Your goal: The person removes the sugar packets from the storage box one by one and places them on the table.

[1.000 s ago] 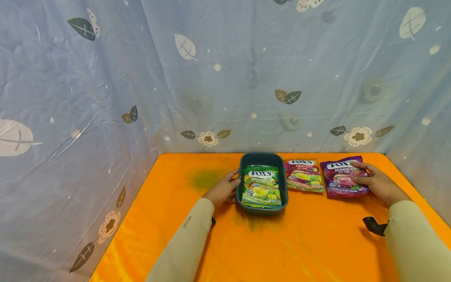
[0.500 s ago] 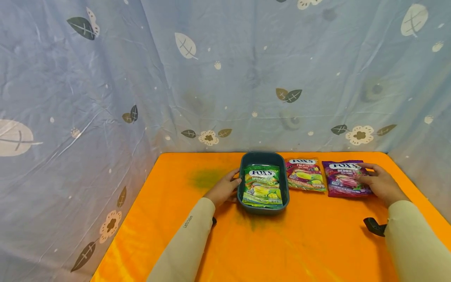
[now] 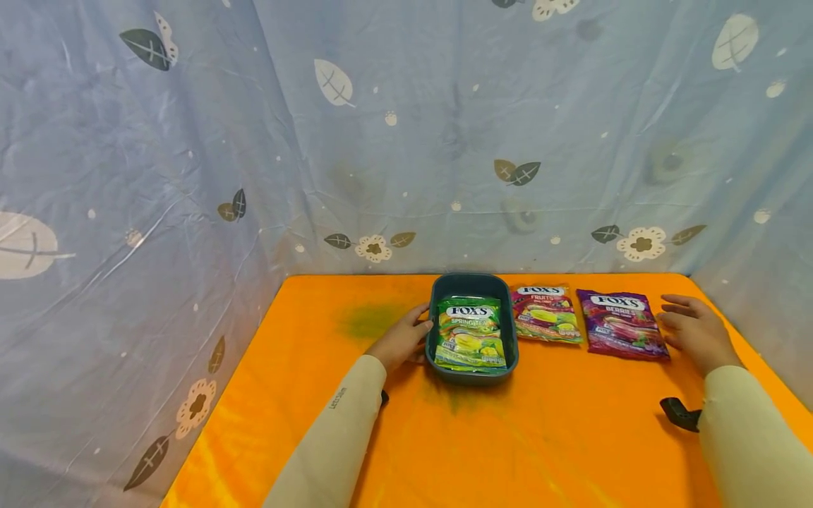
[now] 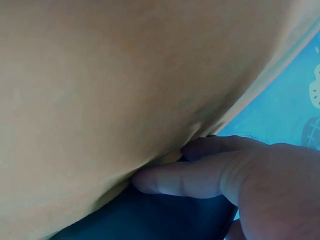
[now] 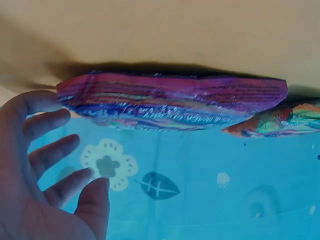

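Observation:
My left hand (image 3: 400,340) rests against the left side of a dark blue-green plastic tub (image 3: 473,379), its fingertips right at the rim. The left wrist view shows its fingers laid along the tub's dark wall (image 4: 170,220). Inside the tub lies a green Fox's Spring Tea candy bag (image 3: 471,339). To the right, a purple Fox's Berries candy bag (image 3: 622,326) lies flat on the table. Just right of that bag is my right hand (image 3: 697,333), fingers spread and loosely bent, holding nothing. In the right wrist view its fingertips are close to the end of the purple bag (image 5: 170,102).
A red Fox's Fruits candy bag (image 3: 547,315) lies between the tub and the purple bag. The orange table (image 3: 483,451) runs back to a blue patterned curtain (image 3: 444,141). A black piece (image 3: 679,415) sticks out by the right sleeve.
The right hand has let go of the purple bag and drawn back to the right. That bag now lies flat, turned slightly. The left hand and the tub stay in place.

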The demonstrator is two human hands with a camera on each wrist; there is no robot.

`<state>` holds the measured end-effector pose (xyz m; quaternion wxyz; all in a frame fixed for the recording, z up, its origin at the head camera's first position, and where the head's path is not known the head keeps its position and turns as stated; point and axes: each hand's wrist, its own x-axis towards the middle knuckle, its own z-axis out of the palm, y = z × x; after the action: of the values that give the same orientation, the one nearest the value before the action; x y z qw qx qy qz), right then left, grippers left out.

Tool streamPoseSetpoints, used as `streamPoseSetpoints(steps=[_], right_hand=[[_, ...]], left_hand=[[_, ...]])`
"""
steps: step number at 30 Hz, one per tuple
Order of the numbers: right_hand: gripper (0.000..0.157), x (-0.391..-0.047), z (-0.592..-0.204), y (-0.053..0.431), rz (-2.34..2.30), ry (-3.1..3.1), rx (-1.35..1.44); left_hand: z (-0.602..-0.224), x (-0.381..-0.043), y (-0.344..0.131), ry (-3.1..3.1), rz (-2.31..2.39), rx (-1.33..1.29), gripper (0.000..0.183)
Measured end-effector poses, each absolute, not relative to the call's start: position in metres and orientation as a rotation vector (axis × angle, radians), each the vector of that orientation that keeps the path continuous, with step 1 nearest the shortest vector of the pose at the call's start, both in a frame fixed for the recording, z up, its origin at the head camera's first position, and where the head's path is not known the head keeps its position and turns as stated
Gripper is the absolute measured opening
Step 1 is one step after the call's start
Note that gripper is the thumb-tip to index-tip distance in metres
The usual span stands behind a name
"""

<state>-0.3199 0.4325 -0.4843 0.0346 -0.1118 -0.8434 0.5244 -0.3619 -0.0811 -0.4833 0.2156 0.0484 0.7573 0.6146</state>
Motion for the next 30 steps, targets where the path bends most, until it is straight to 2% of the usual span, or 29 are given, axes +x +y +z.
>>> streamPoseSetpoints(steps=[10,17,30], right_hand=[[0.065,-0.314,-0.48,0.432,1.708,-2.442,-0.299],[0.073,-0.319,-0.476,0.413,2.019,-2.248,-0.138],[0.07,-0.329,-0.463,0.371,1.945,-2.371,0.023]], left_hand=[[-0.483,-0.361,-0.079,2.118,1.692,0.137,0.05],[-0.483,-0.36,-0.082,2.103,1.7,0.129,0.052],[-0.483,-0.36,-0.081,2.081,1.714,0.128,0.058]])
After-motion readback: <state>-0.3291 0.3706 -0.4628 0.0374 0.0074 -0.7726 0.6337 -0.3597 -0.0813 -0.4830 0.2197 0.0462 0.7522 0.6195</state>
